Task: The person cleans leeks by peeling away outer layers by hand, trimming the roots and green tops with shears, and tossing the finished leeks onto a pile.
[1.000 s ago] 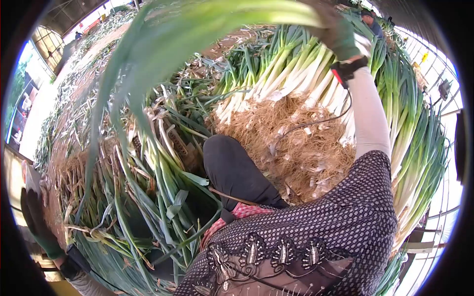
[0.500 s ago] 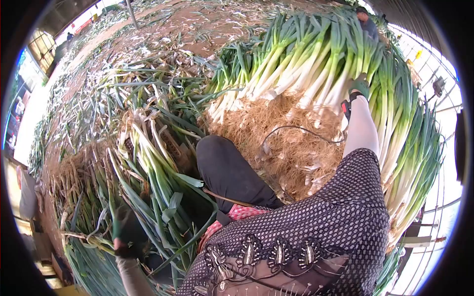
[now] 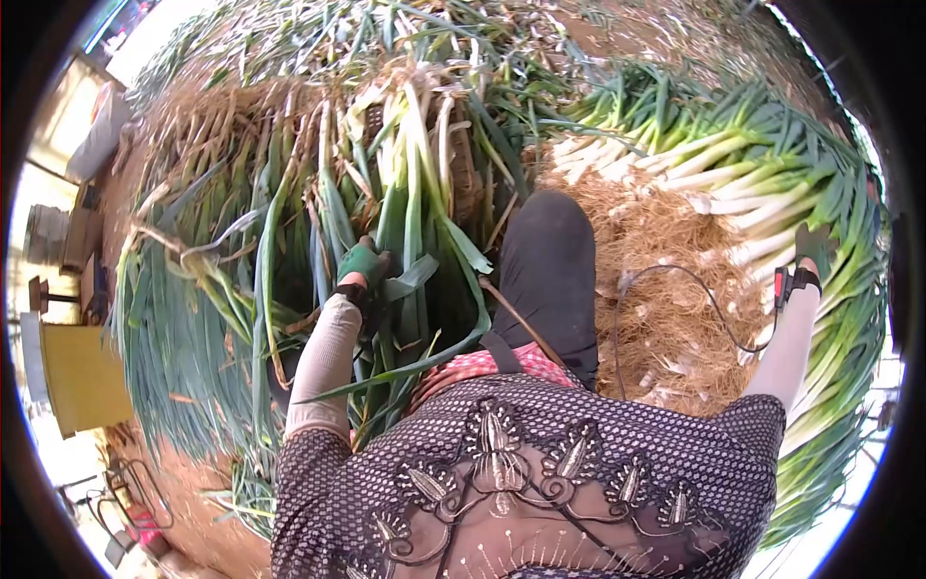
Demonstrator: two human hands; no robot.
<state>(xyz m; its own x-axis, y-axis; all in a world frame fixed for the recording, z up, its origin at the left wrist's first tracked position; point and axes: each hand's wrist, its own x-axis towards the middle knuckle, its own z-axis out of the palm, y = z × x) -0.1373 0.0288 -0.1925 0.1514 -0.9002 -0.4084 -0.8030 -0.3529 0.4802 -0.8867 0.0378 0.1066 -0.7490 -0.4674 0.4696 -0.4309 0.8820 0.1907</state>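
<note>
My left hand, in a green glove, is closed at the leaves of a few leeks lying in front of the untrimmed pile; its fingertips are partly hidden. On the right, my gloved right hand rests over the green leaves of the cleaned leeks, its fingers apart. A red and black device is strapped at that wrist, with a dark cable running from it. The cleaned leeks lie fanned out with white stems and brown roots toward my knee.
My bent knee is between the two piles. Loose leaves litter the ground beyond. A yellow container stands at the left edge, with stacked items behind it. A cable loops over the roots.
The view has turned to the left. My left hand has moved up to the leeks in front of me. My right hand is still at the cleaned leeks, now over their leaves.
</note>
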